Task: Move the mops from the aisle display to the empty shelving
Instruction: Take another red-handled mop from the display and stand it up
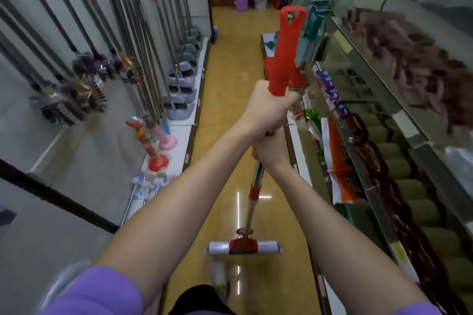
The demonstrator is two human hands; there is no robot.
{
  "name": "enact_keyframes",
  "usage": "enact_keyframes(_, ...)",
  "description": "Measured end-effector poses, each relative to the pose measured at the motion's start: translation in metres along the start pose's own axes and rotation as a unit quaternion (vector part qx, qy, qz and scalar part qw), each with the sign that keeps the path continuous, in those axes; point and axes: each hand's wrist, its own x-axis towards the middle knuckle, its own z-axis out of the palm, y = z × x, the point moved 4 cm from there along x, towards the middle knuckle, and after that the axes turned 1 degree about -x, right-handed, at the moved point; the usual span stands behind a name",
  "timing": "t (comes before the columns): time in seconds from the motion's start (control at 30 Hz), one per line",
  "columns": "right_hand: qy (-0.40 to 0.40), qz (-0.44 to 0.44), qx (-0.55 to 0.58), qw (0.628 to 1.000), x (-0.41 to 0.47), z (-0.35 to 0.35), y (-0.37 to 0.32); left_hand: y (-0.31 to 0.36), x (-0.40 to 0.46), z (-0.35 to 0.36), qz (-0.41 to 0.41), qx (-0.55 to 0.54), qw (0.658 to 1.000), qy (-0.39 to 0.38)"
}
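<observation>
Red-handled mop (258, 181) carried upright down aisle, sponge head just above floor (230, 64). Transfer under way: mop off display, not yet shelved; destination shelving not identifiable. Left hand (268, 107) closed tight around red grip; right hand (271, 148) clenched on steel shaft directly below, touching left.

Bright overhead light, floor (230, 135) glare, blurred, warped edges.

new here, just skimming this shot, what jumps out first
A red-handled mop stands upright mid-aisle, gripped by both hands: the left hand above, the right hand just below. Its white roller head hangs over the shiny yellow floor, with brooms lining the left wall.
</observation>
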Motion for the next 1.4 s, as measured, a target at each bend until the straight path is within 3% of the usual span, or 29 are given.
enact_keyframes(0.27, -0.001, 0.007, -0.005, 1.000, 0.195, 0.063, 0.023, -0.024, 0.194, -0.073, 0.010, -0.017, 1.000, 0.012)
enact_keyframes(0.5, 0.021, 0.001, -0.050, 0.999, 0.368, 0.109, 0.011, -0.005, 0.361, -0.132, 0.025, -0.026, 0.999, 0.007)
enact_keyframes(0.77, 0.022, -0.023, -0.069, 0.997, 0.533, 0.149, 0.031, -0.018, 0.519, -0.176, 0.024, -0.015, 1.000, -0.003)
enact_keyframes(0.97, 0.034, -0.041, -0.067, 0.996, 0.697, 0.166, 0.061, -0.042, 0.684, -0.197, 0.009, -0.003, 1.000, -0.001)
enact_keyframes(1.4, 0.012, 0.003, -0.065, 0.998, 1.022, 0.210, 0.075, -0.041, 1.007, -0.252, -0.015, 0.029, 0.999, -0.024)
